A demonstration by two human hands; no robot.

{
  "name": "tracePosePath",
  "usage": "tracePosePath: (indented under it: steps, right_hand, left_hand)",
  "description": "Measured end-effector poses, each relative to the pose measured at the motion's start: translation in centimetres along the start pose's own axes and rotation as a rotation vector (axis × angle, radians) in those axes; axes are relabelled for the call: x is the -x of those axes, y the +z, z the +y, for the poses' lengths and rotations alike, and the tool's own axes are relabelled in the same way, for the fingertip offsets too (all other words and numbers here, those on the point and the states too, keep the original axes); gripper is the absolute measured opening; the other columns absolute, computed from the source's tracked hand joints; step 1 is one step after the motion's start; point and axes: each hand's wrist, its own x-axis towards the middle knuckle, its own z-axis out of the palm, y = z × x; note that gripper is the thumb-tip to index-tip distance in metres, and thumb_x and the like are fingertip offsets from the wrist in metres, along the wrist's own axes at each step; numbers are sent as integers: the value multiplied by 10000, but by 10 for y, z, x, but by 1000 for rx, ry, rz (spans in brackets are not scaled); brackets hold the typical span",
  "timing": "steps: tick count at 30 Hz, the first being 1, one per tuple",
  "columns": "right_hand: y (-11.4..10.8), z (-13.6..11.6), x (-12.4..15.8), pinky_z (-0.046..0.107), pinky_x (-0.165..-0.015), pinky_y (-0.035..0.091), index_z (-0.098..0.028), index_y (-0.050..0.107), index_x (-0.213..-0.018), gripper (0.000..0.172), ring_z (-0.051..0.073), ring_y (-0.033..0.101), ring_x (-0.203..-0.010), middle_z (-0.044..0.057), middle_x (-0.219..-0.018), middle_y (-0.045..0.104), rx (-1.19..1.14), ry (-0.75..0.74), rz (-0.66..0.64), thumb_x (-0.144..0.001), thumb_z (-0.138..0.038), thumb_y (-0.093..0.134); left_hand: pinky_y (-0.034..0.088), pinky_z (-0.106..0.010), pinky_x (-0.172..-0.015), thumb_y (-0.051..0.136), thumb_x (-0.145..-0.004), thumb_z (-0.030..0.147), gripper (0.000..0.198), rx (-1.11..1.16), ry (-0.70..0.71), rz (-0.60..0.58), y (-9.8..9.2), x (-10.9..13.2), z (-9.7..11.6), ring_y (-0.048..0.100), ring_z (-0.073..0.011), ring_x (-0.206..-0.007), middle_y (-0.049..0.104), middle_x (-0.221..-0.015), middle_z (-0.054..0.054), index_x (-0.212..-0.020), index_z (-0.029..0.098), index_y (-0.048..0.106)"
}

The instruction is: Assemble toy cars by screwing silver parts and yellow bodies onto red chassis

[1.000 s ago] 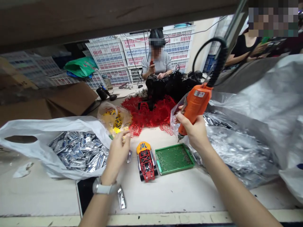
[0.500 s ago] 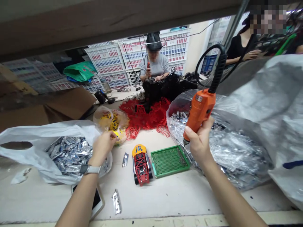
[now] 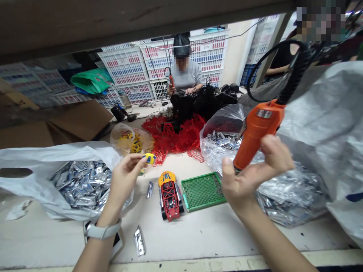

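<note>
My left hand [image 3: 128,173] pinches a small yellow-and-blue plastic part [image 3: 149,158] between thumb and fingertips, beside the bag of yellow parts [image 3: 132,141]. On the right, an orange electric screwdriver [image 3: 259,130] hangs tilted from its black cable, its lower end hidden behind my right hand [image 3: 249,173]. That hand is spread around the tool, thumb and forefinger wide apart; the other fingers are hidden or blurred. Between the hands, a toy car [image 3: 171,200] with a yellow front and red frame lies on the table beside a green tray [image 3: 185,202] holding small screws.
Bags of silver parts stand left [image 3: 85,185] and right [image 3: 289,192]. Red frames [image 3: 178,139] and a black heap [image 3: 198,100] lie further back. Silver pieces [image 3: 139,241] and a phone [image 3: 117,245] lie near the front. A co-worker [image 3: 188,73] sits opposite. A shelf edge [image 3: 141,26] crosses overhead.
My left hand has come right, away from the yellow-part bag, with the yellow-and-blue part showing. My right thumb and forefinger have spread from the screwdriver, which has shifted right and looks larger.
</note>
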Motion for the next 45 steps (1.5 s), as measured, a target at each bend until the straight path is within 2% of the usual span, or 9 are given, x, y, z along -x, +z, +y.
tracePosePath:
  steps: [6,10,14,21,25,28,31,35,45]
  right_hand:
    - [18,-22,23,526,-1060,433,-249,524,-1337,362,320,569,-1230,114,-1224,638,-254,-237,-502,-981,-286,574]
    - [34,-20,46,414,-889,554,-177,629,-1251,254,252,670,-1041,124,-1104,733,-494,-319,-805,-1035,-271,536]
    - [39,-17,55,443,-903,594,-137,663,-1261,308,267,680,-1063,155,-1118,744,-590,-315,-835,-1023,-310,574]
    - [37,-16,55,473,-984,594,-265,603,-1426,418,258,657,-1175,124,-1246,728,-707,-261,-837,-1008,-240,590]
    - [36,-16,55,453,-957,603,-241,614,-1411,400,244,683,-1144,129,-1230,744,-757,-240,-838,-1012,-226,590]
    - [36,-13,55,423,-953,596,-209,684,-1308,322,233,699,-1110,116,-1184,769,-800,-121,-926,-991,-251,645]
    - [35,-10,57,418,-946,581,-206,724,-1221,256,227,699,-1066,88,-1147,789,-789,-84,-1078,-974,-251,672]
    - [33,-12,60,464,-947,547,-219,737,-1208,253,249,666,-1086,81,-1176,782,-633,-122,-1231,-967,-237,666]
    - [33,-21,67,487,-1026,472,-225,731,-1202,252,277,612,-1179,73,-1218,772,-596,-101,-1221,-958,-247,672]
  left_hand:
    - [555,-272,-633,861,-677,529,423,386,-191,-256,41,34,3,665,-157,-635,690,-678,14,-835,210,631]
    - [543,-249,-594,882,-671,531,456,571,-283,-344,48,42,-3,580,-112,-524,567,-557,81,-808,217,581]
    - [500,-226,-589,883,-676,537,456,634,-333,-386,42,45,-11,570,-103,-538,588,-570,70,-789,211,586]
    - [481,-243,-641,865,-697,563,459,606,-274,-428,34,46,-16,605,-131,-623,658,-657,34,-785,220,572]
    - [492,-264,-638,809,-735,634,468,551,-210,-447,29,43,-17,588,-149,-623,620,-647,27,-765,225,585]
    - [533,-349,-889,600,-901,667,447,379,-75,-377,28,39,-21,668,-220,-918,716,-908,-52,-842,228,663]
    - [387,-451,-1165,447,-1006,569,407,99,21,-297,31,37,-30,595,-260,-1250,711,-1211,-89,-1059,245,686]
    - [336,-479,-1227,389,-1022,550,431,-74,39,-401,37,40,-43,520,-258,-1377,657,-1367,-100,-1201,248,640]
    - [213,-521,-1286,226,-1011,674,626,-104,-31,-553,40,51,-47,337,-256,-1518,476,-1531,-128,-1406,271,497]
